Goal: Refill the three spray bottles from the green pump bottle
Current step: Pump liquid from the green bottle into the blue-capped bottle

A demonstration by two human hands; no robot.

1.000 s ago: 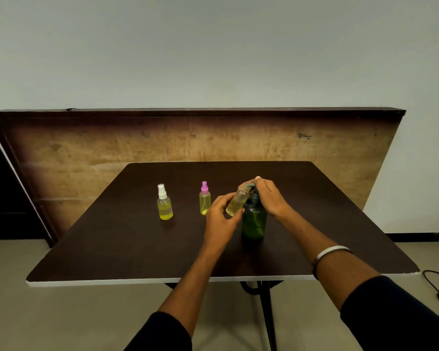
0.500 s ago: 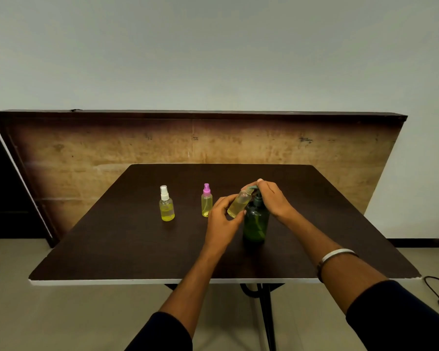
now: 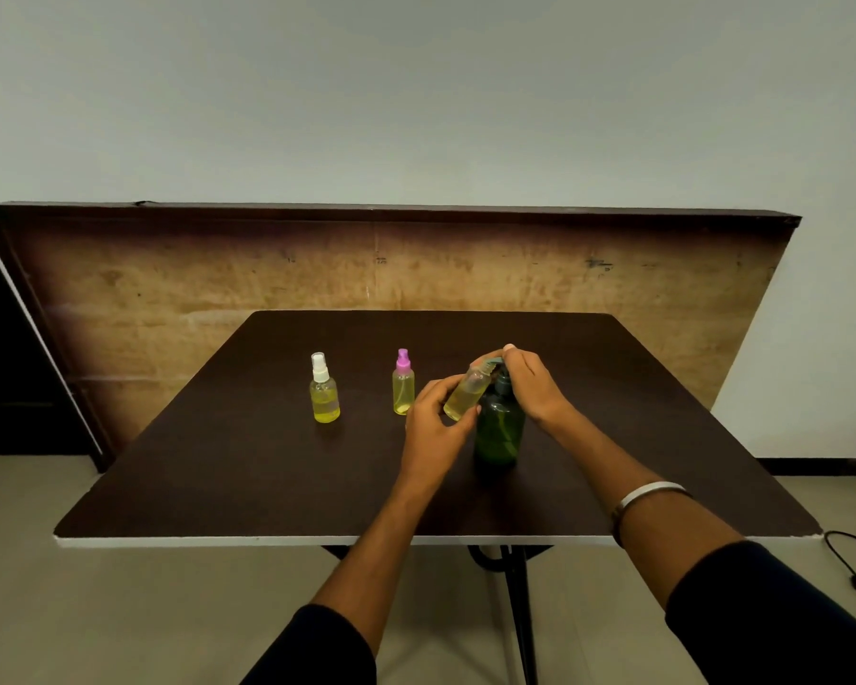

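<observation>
The green pump bottle [image 3: 499, 430] stands upright on the dark table [image 3: 228, 467], right of centre. My right hand [image 3: 532, 385] lies over its pump head, fingers curled round the nozzle. My left hand [image 3: 436, 427] holds a small uncapped spray bottle [image 3: 467, 394] with yellow liquid, tilted with its mouth up against the pump nozzle. Further left stand two capped spray bottles holding yellow liquid: one with a pink sprayer [image 3: 403, 383] and one with a white sprayer [image 3: 324, 389].
A long wooden board [image 3: 169, 289] leans against the wall behind the table. A black cable [image 3: 848, 561] lies on the floor at the right. The table's white front edge [image 3: 268, 540] runs below my forearms.
Both hands and the bottles keep the same pose at the pump; only the camera view has shifted slightly.
</observation>
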